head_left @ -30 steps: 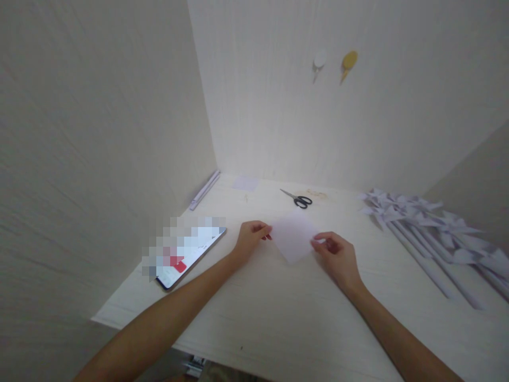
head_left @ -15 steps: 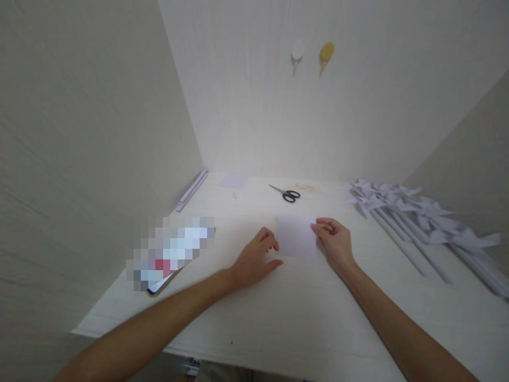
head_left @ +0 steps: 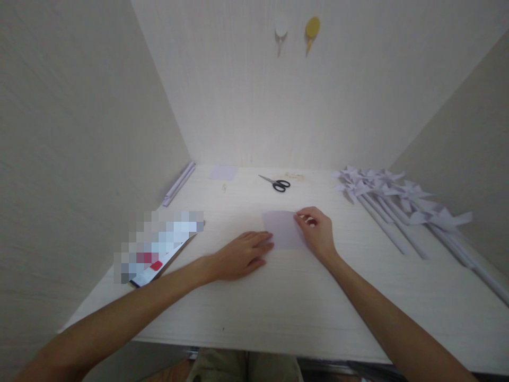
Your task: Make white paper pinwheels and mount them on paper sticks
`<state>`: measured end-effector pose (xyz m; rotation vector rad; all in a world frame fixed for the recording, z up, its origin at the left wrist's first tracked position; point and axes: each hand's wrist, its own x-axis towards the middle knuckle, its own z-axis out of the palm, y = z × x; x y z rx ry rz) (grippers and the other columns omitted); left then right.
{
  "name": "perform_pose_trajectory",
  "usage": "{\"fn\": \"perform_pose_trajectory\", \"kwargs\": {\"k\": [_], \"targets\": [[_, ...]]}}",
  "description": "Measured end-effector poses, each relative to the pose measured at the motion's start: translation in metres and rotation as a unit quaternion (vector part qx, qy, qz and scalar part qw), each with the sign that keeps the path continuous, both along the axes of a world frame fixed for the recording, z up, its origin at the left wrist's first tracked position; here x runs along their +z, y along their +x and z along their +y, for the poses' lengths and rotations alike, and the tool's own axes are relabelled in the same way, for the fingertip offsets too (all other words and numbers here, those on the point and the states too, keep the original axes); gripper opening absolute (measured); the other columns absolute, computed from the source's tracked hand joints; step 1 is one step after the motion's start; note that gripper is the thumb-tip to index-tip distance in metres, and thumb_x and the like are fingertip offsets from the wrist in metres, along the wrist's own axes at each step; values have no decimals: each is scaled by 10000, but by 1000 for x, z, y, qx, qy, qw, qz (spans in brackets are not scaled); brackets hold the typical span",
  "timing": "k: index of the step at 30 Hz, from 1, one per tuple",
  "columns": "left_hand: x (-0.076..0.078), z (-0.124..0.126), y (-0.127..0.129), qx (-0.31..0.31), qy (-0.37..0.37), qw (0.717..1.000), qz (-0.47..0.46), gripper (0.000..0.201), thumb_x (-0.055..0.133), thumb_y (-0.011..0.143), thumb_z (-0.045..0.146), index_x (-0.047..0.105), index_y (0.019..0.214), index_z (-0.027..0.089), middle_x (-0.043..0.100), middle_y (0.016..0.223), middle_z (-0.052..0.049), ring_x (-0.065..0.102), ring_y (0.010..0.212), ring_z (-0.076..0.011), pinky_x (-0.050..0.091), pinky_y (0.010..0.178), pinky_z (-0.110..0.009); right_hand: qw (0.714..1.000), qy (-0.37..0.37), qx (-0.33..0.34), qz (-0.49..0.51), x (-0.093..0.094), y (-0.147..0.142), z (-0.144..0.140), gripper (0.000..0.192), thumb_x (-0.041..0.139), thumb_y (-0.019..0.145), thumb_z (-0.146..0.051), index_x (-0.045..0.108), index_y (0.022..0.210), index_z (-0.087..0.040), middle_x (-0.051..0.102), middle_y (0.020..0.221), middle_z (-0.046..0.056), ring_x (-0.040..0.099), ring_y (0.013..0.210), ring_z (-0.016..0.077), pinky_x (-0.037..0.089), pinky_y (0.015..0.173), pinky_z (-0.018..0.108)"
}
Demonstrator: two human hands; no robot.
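On the desk (head_left: 254, 307) in front of you, a pale lilac sheet (head_left: 283, 231) lies between your two hands, roughly square and near the middle. Your left hand (head_left: 240, 256) is palm down just left of it, fingers spread loosely and reaching to the right, the upper fingertips at the sheet's left edge and the thumb apart below; it grips nothing. Your right hand (head_left: 318, 233) is at the other side, thumb and forefinger pinched together on the far right corner, the remaining fingers curled, the hand covering part of the right edge.

Beyond the sheet you have scissors (head_left: 279, 185), blades pointing left and black handles to the right. Farther left, a second sheet (head_left: 223, 172) lies flat near the back wall (head_left: 246, 116), and paper rolls (head_left: 178, 184) rest along the left wall (head_left: 91, 138). Your phone (head_left: 170, 258), partly blurred out, lies beside your left forearm, its screen lit. To your right, paper pinwheels (head_left: 409, 195) lie in an overlapping row, heads toward the back and sticks toward you. A white hook (head_left: 281, 27) and a yellow hook (head_left: 312, 27) are on the back wall.
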<state>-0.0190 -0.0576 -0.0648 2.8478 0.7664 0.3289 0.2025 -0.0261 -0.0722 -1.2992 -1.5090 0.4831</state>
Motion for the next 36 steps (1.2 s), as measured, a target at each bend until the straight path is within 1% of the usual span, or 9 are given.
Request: {"fn": "perform_pose_trajectory", "kwargs": {"k": [2, 5, 10, 13, 18, 21, 25, 32, 36], "targets": [[0, 1, -1, 2, -2, 1000, 6, 434, 351, 826, 335, 396, 1222, 161, 334, 1317, -158, 287, 1217, -238, 266, 975, -409, 994, 71, 28, -75, 3, -2, -4, 88, 517, 724, -204, 603, 722, -184, 635, 811, 55, 564, 745, 163, 457, 637, 300], [0, 1, -1, 6, -9, 1000, 14, 458, 342, 824, 376, 358, 1250, 208, 293, 1344, -141, 252, 1235, -245, 240, 982, -427, 961, 156, 96, -206, 6, -6, -10, 143, 457, 770, -142, 591, 803, -179, 643, 921, 76, 571, 870, 168, 463, 768, 332], [1, 1, -2, -3, -16, 999, 31, 500, 320, 824, 410, 298, 1282, 211, 287, 1347, -142, 228, 1247, -241, 204, 996, -432, 872, 207, 212, -390, 2, -4, -20, 214, 411, 811, -119, 590, 927, -125, 620, 1032, 101, 555, 976, 177, 459, 839, 319], [2, 0, -3, -3, -22, 999, 41, 511, 309, 827, 413, 277, 1290, 201, 289, 1347, -144, 225, 1250, -240, 195, 999, -431, 843, 212, 240, -433, -1, 0, -21, 241, 406, 826, -142, 586, 982, -106, 621, 1034, 104, 555, 985, 184, 473, 831, 317], [4, -1, -5, 1, -48, 999, 22, 531, 326, 822, 412, 287, 1279, 144, 280, 1351, -151, 223, 1253, -235, 188, 1008, -415, 835, 196, 258, -444, -3, 2, -17, 251, 415, 829, -154, 595, 1003, -167, 625, 1036, 54, 549, 1000, 176, 476, 842, 329], [6, 0, -6, 4, -62, 998, 30, 506, 336, 819, 413, 358, 1232, 121, 280, 1348, -160, 216, 1257, -239, 183, 1013, -408, 832, 202, 267, -441, -4, 2, -16, 241, 432, 820, -145, 608, 984, -160, 622, 1041, 50, 537, 1017, 185, 478, 844, 331], [8, 1, -8, -15, -58, 998, 28, 459, 351, 817, 405, 405, 1197, 153, 273, 1354, -150, 204, 1261, -242, 188, 1008, -415, 840, 200, 263, -431, -4, 1, -16, 224, 447, 813, -148, 623, 951, -163, 626, 1034, 44, 510, 1053, 196, 477, 847, 344], [6, 2, -9, -19, -46, 998, 37, 467, 360, 817, 393, 368, 1237, 189, 318, 1335, -136, 216, 1257, -237, 198, 1007, -405, 845, 196, 273, -417, -2, -3, -16, 222, 430, 827, -179, 644, 885, -169, 581, 1112, 56, 477, 1091, 186, 450, 879, 341], [6, 3, -11, -20, -48, 998, 40, 467, 361, 819, 381, 352, 1250, 201, 316, 1337, -130, 219, 1256, -233, 206, 1006, -406, 840, 181, 290, -421, 0, -3, -19, 236, 419, 832, -184, 636, 925, -170, 551, 1154, 52, 444, 1123, 181, 420, 914, 342]]}}
